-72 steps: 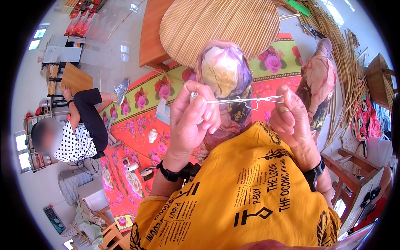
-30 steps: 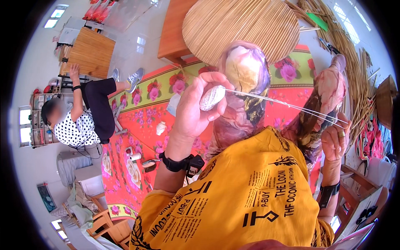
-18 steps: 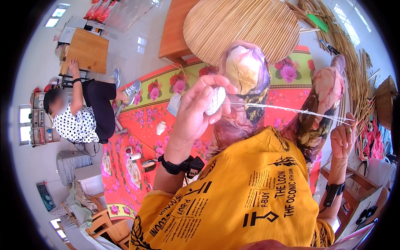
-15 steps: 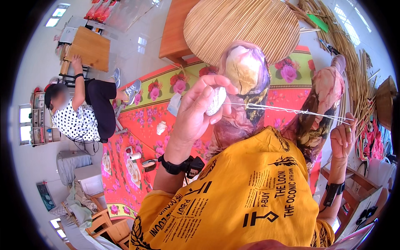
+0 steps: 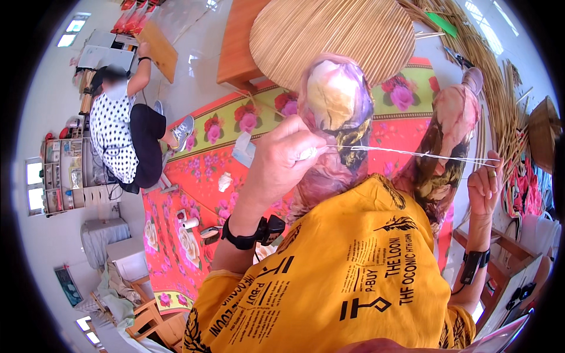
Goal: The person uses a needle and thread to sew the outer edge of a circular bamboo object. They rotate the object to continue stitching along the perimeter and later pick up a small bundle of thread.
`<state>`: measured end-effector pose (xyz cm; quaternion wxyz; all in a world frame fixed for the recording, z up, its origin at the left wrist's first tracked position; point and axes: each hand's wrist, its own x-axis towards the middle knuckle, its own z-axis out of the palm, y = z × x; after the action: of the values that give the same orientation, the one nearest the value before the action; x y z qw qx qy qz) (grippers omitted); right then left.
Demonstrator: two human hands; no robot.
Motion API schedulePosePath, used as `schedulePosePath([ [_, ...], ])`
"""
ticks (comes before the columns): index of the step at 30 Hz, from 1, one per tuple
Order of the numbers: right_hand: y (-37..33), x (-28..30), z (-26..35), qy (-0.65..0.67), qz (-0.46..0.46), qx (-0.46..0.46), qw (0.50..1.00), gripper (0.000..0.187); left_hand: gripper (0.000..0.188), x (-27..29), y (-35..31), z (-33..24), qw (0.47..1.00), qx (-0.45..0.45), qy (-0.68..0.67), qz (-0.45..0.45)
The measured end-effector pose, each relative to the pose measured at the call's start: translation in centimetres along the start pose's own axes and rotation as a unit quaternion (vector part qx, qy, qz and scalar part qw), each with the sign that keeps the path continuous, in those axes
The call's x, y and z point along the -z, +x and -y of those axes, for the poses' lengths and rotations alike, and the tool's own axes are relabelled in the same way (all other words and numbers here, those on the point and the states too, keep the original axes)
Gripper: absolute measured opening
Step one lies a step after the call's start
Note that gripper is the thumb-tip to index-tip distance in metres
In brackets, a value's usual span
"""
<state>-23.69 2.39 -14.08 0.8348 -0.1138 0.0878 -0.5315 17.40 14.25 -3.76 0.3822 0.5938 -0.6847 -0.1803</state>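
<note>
Above your patterned trousers (image 5: pixel 338 97), your left hand (image 5: pixel 288 152) and right hand (image 5: pixel 485 189) span a white string (image 5: pixel 424 155).
The left pinches one end, the right's curled grip holds the other; keep tension even, lest it snarl.

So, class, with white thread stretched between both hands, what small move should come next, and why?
Perhaps ease the right hand slightly toward the left hand: the white thread runs nearly straight between them, with little visible slack, so moving closer would likely loosen it.
</note>
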Motion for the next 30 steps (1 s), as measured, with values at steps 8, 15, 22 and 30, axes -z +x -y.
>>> schedulePosePath([
  [8,0.0,0.9,0.9,0.030,-0.027,0.010,0.999,0.027,0.006,0.3,0.4,-0.7,0.997,0.023,-0.068,-0.030],
  [15,-1.1,-3.4,-2.3,-0.474,-0.032,0.036,0.879,0.031,0.004,0.0,-0.6,0.7,0.989,-0.013,-0.144,-0.033],
  [22,0.5,-13.3,-14.8,-0.718,0.236,-0.071,0.651,0.010,0.014,-3.5,-3.3,-2.1,0.828,0.142,-0.498,0.215],
  [30,4.5,-13.2,-15.5,-0.672,0.158,-0.173,0.702,0.014,0.016,-0.6,-10.0,5.4,0.938,0.196,-0.282,-0.048],
])
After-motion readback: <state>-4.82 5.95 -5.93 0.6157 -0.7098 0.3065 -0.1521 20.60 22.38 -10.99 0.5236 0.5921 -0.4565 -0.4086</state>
